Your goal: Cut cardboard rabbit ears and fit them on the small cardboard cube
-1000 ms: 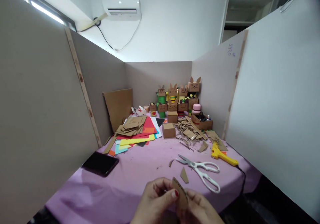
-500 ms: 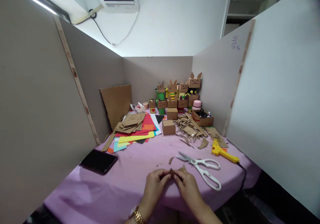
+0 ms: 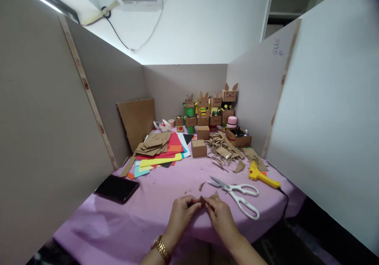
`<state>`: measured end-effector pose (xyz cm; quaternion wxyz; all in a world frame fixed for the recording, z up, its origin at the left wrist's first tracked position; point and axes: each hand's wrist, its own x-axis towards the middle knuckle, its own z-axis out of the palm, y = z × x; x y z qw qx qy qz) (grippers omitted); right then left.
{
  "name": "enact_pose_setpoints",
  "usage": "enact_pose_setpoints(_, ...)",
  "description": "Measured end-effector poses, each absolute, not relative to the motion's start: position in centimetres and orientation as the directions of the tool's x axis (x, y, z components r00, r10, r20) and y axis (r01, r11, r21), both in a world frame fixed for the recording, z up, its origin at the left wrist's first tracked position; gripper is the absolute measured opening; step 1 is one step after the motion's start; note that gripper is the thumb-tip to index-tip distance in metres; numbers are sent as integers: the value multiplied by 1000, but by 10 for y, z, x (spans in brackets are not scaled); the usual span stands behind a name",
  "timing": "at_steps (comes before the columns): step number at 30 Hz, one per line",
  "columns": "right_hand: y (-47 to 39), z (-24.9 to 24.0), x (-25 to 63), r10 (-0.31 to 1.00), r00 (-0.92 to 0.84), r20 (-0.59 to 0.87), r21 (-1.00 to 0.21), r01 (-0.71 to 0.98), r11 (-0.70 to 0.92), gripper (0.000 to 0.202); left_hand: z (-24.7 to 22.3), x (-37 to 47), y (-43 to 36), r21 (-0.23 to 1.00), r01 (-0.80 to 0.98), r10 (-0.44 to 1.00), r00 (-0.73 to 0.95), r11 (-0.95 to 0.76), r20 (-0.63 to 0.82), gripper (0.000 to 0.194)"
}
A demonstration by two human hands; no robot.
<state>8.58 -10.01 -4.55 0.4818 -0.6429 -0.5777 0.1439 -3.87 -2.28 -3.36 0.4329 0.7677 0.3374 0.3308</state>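
Between the fingertips of both hands is a small brown piece of cardboard (image 3: 201, 199), mostly covered by the fingers. My left hand (image 3: 182, 213), with a gold watch on its wrist, pinches it from the left. From the right, my right hand (image 3: 219, 213) pinches the same piece. Another bit of cardboard pokes out just beyond the right hand; whether that hand touches it I cannot tell. Partly open scissors (image 3: 233, 189) with white handles lie to the right of the hands. A thin curved cardboard scrap (image 3: 201, 186) rests just past the fingers.
A yellow glue gun (image 3: 263, 176) with a cord lies at right, a black tablet-like device (image 3: 117, 189) at left. Farther back are coloured paper sheets (image 3: 161, 162), a closed cardboard box (image 3: 199, 148), cardboard scraps (image 3: 220, 142) and several animal-faced cardboard figures (image 3: 203, 101). Partition panels enclose the table.
The view has shifted slightly. Both hands still pinch the small cardboard piece, its tip showing a little more between the fingers. The scissors and other things lie as before.
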Motion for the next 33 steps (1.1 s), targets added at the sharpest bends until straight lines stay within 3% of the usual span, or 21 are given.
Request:
enact_pose_setpoints(7,-99,-42,88,888,332,318,-877,459,143,26,-32,-39,-22,950,165,829,542,-264,136,12)
enact_pose_setpoints(10,-102,-35,90,907,342,247,-945,292,147,22,-26,-39,-22,984,111,831,554,-141,56,16)
enact_pose_setpoints(14,-116,-28,85,929,357,101,-994,-6,111,39,-18,-41,-30,1000,15,806,592,25,-29,28)
enact_pose_setpoints(19,-134,-20,70,937,348,7,-967,-238,96,41,-10,-44,-46,987,-64,783,617,146,-76,35)
enact_pose_setpoints(27,-156,3,63,941,318,-118,-846,-528,72,36,17,-55,-71,953,-150,708,702,263,-85,28)
enact_pose_setpoints(31,-162,9,60,950,250,-185,-772,-636,17,36,23,-58,-79,924,-211,619,785,319,-35,38)
enact_pose_setpoints(33,-163,10,58,956,211,-205,-744,-668,-12,35,22,-59,-81,923,-229,565,825,310,15,33)
